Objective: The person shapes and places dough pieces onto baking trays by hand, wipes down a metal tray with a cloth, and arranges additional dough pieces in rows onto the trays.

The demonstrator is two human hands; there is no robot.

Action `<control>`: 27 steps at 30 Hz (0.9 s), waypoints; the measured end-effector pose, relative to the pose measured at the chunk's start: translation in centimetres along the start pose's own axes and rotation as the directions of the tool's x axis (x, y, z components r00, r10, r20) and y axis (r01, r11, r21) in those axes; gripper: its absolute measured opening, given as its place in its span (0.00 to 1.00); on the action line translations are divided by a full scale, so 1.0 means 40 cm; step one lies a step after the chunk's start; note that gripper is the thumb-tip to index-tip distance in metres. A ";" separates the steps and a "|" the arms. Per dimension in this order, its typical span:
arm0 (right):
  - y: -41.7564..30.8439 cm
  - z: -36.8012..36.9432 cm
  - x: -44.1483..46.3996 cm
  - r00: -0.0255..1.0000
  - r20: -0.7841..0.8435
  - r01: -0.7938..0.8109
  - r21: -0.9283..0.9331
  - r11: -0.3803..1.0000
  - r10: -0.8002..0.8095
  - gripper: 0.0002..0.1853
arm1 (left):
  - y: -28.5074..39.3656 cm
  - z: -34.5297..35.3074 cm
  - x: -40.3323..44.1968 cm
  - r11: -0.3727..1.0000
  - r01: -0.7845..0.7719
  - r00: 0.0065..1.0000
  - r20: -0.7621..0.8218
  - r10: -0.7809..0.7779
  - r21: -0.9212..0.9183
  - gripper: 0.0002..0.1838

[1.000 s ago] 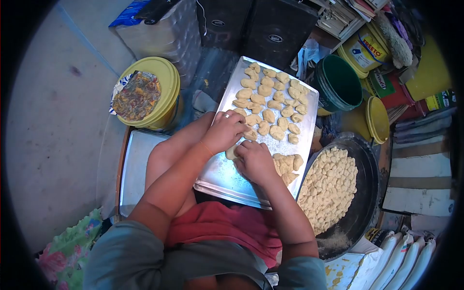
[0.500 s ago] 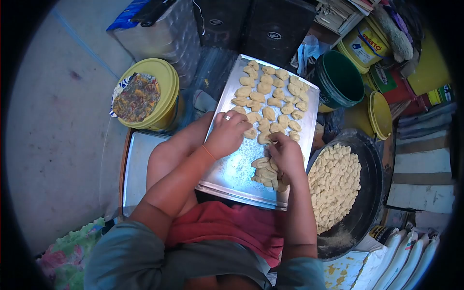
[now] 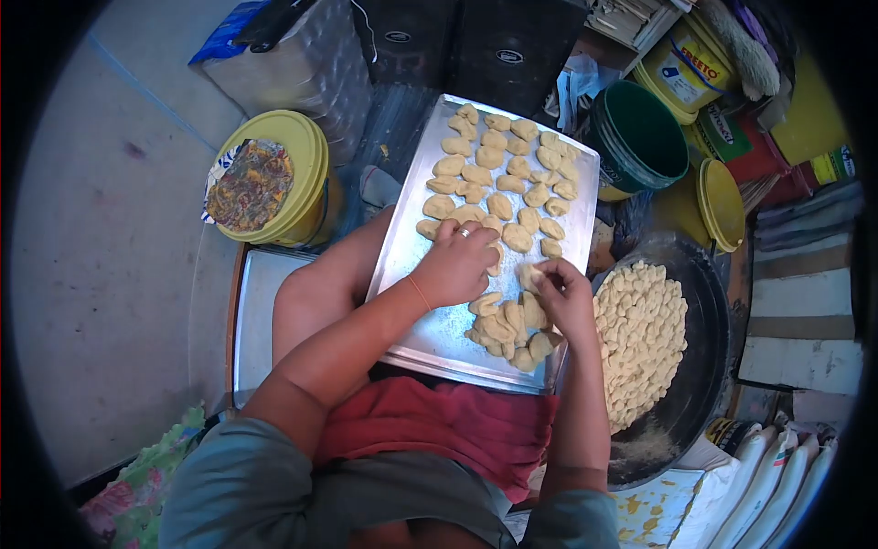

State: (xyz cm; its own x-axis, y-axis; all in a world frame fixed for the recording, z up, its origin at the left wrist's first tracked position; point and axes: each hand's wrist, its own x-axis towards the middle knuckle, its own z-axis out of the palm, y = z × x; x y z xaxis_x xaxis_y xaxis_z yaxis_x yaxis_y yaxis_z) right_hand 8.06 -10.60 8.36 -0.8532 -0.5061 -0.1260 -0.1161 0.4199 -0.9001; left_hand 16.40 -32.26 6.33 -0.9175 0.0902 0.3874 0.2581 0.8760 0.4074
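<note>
A metal tray (image 3: 416, 320) rests across the lap, with rows of flattened dough pieces (image 3: 489, 156) on its upper part. On its lower right lies a loose heap of dough pieces (image 3: 498, 328). My left hand (image 3: 457, 265) is over the lower end of the rows, palm down, its fingertips on dough there; whether it grips a piece is hidden. My right hand (image 3: 565, 297) pinches a small dough piece (image 3: 530, 275) between thumb and fingers, just above the heap.
A black basin (image 3: 700, 366) full of small dough lumps stands right of the tray. Beyond it are a green bucket (image 3: 640, 137) and yellow buckets. On the left are a lidded yellow bucket (image 3: 311, 151) and another tray (image 3: 261, 311). Black speakers (image 3: 508, 73) stand behind.
My right hand has left the lower middle of the tray and now holds a dough piece farther right. The heap has spread toward the middle. My left hand has shifted slightly right.
</note>
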 end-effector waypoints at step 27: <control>-0.012 -0.035 0.017 0.921 -0.062 0.307 -0.491 0.815 -0.384 0.14 | 0.082 0.065 0.065 0.983 0.063 0.996 0.049 -0.073 0.173 0.09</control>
State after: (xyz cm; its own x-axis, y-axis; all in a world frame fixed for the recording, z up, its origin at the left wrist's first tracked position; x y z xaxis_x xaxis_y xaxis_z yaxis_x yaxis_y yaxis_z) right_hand 6.83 -10.10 9.30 -0.7729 -0.5808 0.2555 -0.6063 0.5571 -0.5675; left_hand 14.06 -27.93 6.51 -0.9475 0.0492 0.3159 0.1433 0.9487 0.2820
